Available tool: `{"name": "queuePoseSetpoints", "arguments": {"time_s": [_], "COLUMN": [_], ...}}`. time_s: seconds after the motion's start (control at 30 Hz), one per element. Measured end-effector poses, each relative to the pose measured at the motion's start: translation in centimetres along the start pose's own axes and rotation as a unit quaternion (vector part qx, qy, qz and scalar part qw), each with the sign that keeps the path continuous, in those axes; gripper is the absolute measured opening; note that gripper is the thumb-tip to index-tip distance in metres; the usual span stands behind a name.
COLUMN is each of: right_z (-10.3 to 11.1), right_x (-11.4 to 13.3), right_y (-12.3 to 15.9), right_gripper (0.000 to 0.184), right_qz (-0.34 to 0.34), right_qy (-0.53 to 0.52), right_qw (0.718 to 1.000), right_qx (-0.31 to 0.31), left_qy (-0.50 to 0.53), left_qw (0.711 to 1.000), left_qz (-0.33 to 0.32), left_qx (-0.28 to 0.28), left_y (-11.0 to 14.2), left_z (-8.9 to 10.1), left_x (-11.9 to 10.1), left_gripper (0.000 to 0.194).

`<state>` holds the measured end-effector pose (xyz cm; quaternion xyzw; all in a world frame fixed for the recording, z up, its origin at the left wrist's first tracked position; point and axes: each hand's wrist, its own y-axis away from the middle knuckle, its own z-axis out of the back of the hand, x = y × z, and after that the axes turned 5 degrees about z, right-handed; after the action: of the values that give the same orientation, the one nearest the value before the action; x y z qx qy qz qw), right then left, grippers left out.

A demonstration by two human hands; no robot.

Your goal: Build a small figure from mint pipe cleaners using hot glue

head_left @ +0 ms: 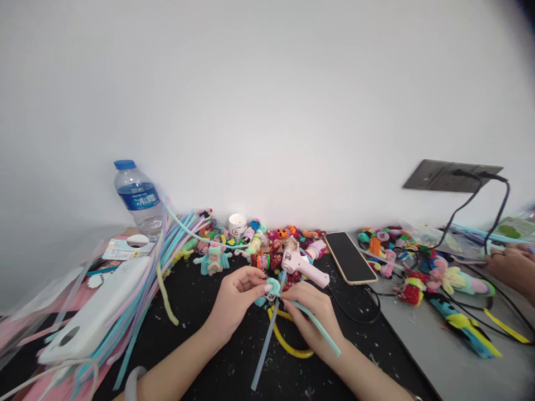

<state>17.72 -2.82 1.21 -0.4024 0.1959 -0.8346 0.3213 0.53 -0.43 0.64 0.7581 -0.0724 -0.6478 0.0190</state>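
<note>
My left hand [238, 298] pinches a small coiled loop of a mint-green pipe cleaner [273, 287] between thumb and fingertips. My right hand [311, 312] is closed on the same pipe cleaner, whose straight tail sticks out over the wrist. Just beyond the hands lies a pale pink glue gun [307, 268]. A long translucent glue stick [264, 348] runs from it toward me, passing between my hands. Under them is a tool with curved yellow handles [288, 346]; its head is hidden by my fingers.
Pipe cleaners [142, 301] and a white box-like object [96, 309] lie left, near a water bottle [137, 195]. Finished fuzzy figures [213, 259] line the wall with a paper cup [237, 224]. Rightward are a phone [351, 257], cables, wall sockets [451, 175] and another person's hand [512, 267].
</note>
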Motion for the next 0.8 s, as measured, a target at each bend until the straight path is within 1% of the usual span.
{"name": "queuePoseSetpoints", "arguments": {"time_s": [0.23,0.57,0.8], "right_z": [-0.01,-0.22,-0.22], "right_x": [0.25,0.25,0.27], "right_y": [-0.08,-0.17,-0.23], "right_gripper": [0.017,0.017,0.018], "right_qz": [-0.007,-0.02,-0.036], "right_qy": [0.004,0.006,-0.019], "right_qw": [1.0,0.999,0.998], "right_qx": [-0.007,-0.026,-0.044], "left_qy": [-0.022,-0.034,-0.034], "left_qw": [0.999,0.998,0.998], "left_qz": [-0.038,-0.046,-0.049], "left_qx": [-0.004,-0.014,-0.015], "left_y": [0.06,0.58,0.64], "left_z": [0.1,-0.18,-0.37], "left_x": [0.31,0.0,0.28], "left_gripper": [0.019,0.016,0.017]}}
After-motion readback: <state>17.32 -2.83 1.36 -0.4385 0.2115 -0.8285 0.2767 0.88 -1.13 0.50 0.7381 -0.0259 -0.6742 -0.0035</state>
